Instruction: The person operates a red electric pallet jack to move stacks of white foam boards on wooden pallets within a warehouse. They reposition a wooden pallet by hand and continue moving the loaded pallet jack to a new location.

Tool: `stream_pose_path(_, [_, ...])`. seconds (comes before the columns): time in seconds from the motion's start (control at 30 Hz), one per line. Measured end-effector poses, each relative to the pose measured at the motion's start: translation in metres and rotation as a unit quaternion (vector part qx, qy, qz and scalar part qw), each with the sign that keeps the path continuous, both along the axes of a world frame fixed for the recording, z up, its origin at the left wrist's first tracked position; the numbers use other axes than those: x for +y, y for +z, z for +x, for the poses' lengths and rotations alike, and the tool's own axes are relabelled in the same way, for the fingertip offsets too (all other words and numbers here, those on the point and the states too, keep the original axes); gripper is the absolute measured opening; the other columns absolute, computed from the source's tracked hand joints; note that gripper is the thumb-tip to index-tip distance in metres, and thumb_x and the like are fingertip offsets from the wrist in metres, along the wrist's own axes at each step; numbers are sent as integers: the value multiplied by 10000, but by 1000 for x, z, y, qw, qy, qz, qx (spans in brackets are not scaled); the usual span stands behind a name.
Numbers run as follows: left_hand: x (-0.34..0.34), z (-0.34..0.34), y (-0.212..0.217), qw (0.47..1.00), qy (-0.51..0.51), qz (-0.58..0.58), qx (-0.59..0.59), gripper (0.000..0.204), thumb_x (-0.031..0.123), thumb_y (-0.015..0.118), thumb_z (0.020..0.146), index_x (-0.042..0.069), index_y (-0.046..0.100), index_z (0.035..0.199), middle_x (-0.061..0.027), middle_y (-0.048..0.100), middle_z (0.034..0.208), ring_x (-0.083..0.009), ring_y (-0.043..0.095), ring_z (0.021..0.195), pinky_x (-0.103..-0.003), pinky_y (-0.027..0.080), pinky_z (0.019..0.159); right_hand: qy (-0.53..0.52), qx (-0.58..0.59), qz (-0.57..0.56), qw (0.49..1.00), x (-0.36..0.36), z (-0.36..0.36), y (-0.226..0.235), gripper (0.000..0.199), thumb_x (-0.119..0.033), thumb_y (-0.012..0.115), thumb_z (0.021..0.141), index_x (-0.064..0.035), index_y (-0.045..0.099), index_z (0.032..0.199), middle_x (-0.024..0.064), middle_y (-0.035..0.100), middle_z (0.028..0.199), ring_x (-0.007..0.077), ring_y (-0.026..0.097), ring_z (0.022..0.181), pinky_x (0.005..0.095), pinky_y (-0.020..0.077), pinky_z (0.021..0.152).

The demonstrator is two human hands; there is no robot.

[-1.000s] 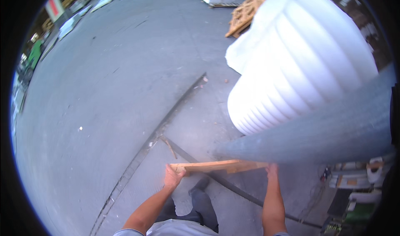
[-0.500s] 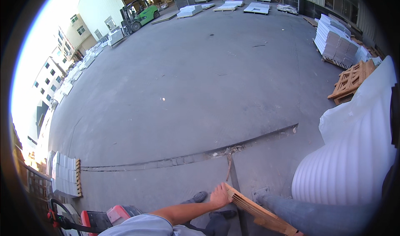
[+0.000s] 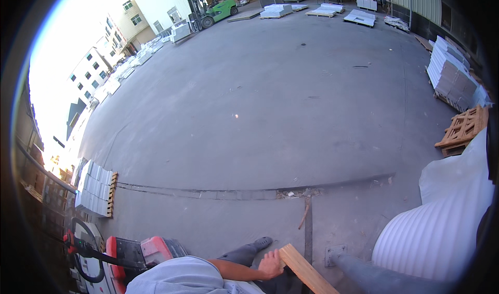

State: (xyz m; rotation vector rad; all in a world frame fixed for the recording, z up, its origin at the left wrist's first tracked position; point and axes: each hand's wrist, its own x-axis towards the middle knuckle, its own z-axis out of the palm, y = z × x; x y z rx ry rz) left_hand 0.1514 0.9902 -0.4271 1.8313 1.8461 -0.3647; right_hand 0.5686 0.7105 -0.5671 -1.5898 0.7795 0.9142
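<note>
The left hand (image 3: 271,265) is curled around the near end of a long pale wooden plank (image 3: 304,270), fingers wrapped over its upper edge, and the plank runs from that grip down and away to the person's right until it leaves the lower edge of the view. The right hand is out of sight, so whether it carries the far end cannot be told. If it does not, the board hangs from one end only and could twist out of the fingers or drop on the dark shoe (image 3: 260,242) just ahead of the hand; its far end also passes near the tall white ribbed roll of foam sheet (image 3: 436,242) to the right, which it could scrape or dent in a swing. Just beyond the hand a cracked seam (image 3: 249,192) crosses the grey concrete yard floor (image 3: 270,112), with loose rubble and a thin stick at it, a likely place to trip. To the left of the hand stands a red pallet truck (image 3: 135,250) beside a stack of white sheets on a wooden pallet (image 3: 96,187). Far ahead are a green forklift (image 3: 213,5) and more white stacks; further right sits a bare wooden pallet (image 3: 462,130).
</note>
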Motion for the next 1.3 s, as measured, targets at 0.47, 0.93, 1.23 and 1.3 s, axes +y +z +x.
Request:
stream_pose_path(0.47, [125,-2,27,976,-136,135,-104,722,194,765,715,-52,417,1299,-262,544,1055,-445,549,986,-493,485,844,-194,15,20,981,-42,-125,88,418,-210,665,770,-48,584,1146,127,610,1096,319,596,1047,463,497,936])
stream_pose_path(0.93, [348,161,30,899,-376,130,-183,856,181,769,691,-41,340,1398,-249,520,1091,-433,543,1002,-489,494,835,-404,-72,96,907,56,-231,66,367,-188,577,814,-6,549,1132,170,590,1173,364,584,1110,511,462,1001])
stream_pose_path(1.23, [467,318,8,810,-526,59,-251,920,188,798,679,-43,290,1411,-259,532,1094,-438,544,1019,-499,488,855,-561,-82,91,818,197,-282,81,341,-218,584,811,-10,572,1081,171,619,1138,366,598,1097,502,466,1013])
stream_pose_path(1.3, [471,353,14,789,-552,48,-265,926,186,799,679,-39,287,1417,-255,535,1089,-439,543,1017,-497,488,852,-569,-80,128,809,211,-293,73,342,-242,586,820,-12,574,1074,166,629,1129,366,603,1088,507,469,1005])
